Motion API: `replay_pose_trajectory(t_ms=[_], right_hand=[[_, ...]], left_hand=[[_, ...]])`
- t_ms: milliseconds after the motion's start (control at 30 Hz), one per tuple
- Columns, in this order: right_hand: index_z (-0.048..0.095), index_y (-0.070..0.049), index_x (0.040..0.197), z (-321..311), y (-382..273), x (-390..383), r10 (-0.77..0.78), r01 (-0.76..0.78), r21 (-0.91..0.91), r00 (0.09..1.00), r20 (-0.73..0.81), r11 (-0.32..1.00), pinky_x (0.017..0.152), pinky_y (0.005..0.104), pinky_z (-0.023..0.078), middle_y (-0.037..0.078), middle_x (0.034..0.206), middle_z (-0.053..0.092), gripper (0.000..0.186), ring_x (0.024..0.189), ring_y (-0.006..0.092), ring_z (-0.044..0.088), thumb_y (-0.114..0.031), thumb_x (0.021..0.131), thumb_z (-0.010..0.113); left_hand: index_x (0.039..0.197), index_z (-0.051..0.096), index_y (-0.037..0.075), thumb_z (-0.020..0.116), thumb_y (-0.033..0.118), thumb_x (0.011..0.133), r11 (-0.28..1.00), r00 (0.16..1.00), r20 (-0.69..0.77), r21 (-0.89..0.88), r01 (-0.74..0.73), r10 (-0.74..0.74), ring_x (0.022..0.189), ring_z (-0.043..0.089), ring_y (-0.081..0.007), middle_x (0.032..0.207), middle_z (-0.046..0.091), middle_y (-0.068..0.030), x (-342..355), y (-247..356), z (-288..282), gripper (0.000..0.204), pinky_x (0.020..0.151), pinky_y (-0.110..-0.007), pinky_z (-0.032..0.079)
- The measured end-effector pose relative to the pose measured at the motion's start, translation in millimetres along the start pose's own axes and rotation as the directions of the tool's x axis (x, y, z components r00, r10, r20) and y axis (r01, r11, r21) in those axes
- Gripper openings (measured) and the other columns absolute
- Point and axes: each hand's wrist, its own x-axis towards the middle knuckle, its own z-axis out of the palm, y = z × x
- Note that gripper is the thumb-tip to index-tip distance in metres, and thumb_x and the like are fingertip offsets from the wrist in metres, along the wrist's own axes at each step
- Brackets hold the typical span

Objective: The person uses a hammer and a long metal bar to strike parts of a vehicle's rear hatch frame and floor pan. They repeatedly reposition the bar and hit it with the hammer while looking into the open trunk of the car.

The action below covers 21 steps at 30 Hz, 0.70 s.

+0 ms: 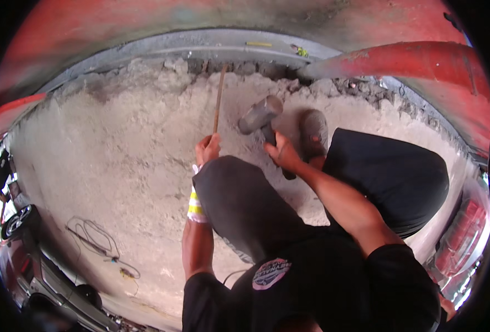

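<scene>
My left hand [208, 149] is closed around the lower end of a thin, rusty metal rod [219, 102]. The rod slants away from me, its far end at the broken concrete edge [248, 68] by the wall. Whether that tip is pointed or flat is too small to tell. In my right hand [283, 152] is a sledgehammer [260, 114], gripped by its short dark handle. Its heavy grey head hangs above the floor, to the right of the rod and apart from it. My shoe [313, 133] stands just right of the hammer.
A thick red pipe [411, 62] runs along the right side of the wall. Rubble lines the rough concrete floor's [117, 149] far edge. A yellow strip [259, 44] lies on the grey ledge. Loose cable [98, 240] and a parked car [51, 282] are at the lower left.
</scene>
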Motion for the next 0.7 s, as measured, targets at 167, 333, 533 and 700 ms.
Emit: replay_pose_trajectory(t_ms=[167, 333, 533, 700], right_hand=[[0.053, -0.001, 0.103, -13.0, 0.0, 6.6, 0.218, -0.25, 0.257, 0.965, 0.145, 0.934, 0.044, 0.032, 0.046, 0.007, 0.062, 0.055, 0.026, 0.046, 0.0161, 0.055, -0.025, 0.094, 0.059], [0.058, 0.005, 0.091, -33.5, 11.7, 11.6, 0.138, -0.137, -0.018, 0.986, 0.093, 0.99, 0.056, 0.0402, 0.053, 0.018, 0.071, 0.065, 0.036, 0.06, 0.0275, 0.066, -0.031, 0.091, 0.063], [0.061, 0.003, 0.078, 14.1, -88.1, 52.4, -0.442, 0.415, -0.609, 0.89, 0.116, 0.676, 0.066, 0.0476, 0.052, 0.023, 0.073, 0.065, 0.038, 0.073, 0.0378, 0.067, -0.032, 0.092, 0.057], [0.053, -0.001, 0.092, 64.7, -99.8, 151.5, 0.201, -0.21, 0.092, 0.974, 0.101, 0.973, 0.06, 0.0434, 0.055, 0.016, 0.081, 0.067, 0.015, 0.068, 0.0272, 0.068, -0.016, 0.094, 0.052]], left_hand=[[0.078, 0.063, 0.001, 0.06, 0.033, 0.092, 0.938, 0.741, -0.579, 0.151, -0.313, 0.341, 0.059, 0.044, -0.011, 0.06, 0.049, 0.0018, -1.0, -44.0, 27.8, 0.036, 0.053, -0.031, 0.035], [0.08, 0.064, 0.0, 0.058, 0.032, 0.093, 0.98, 0.964, -0.19, 0.113, -0.165, 0.184, 0.058, 0.044, -0.0104, 0.059, 0.05, -0.0017, -4.8, -27.9, 1.9, 0.035, 0.054, -0.031, 0.035], [0.082, 0.065, 0.002, 0.057, 0.03, 0.094, 0.955, 0.957, -0.146, 0.2, -0.218, 0.25, 0.056, 0.043, -0.0092, 0.059, 0.049, 0.001, -22.5, 15.9, -14.2, 0.031, 0.052, -0.029, 0.032], [0.086, 0.065, 0.002, 0.055, 0.027, 0.094, 0.959, 0.964, -0.134, 0.202, -0.201, 0.23, 0.055, 0.046, -0.0138, 0.058, 0.052, -0.0039, -11.3, -11.3, 15.6, 0.029, 0.052, -0.034, 0.037]])
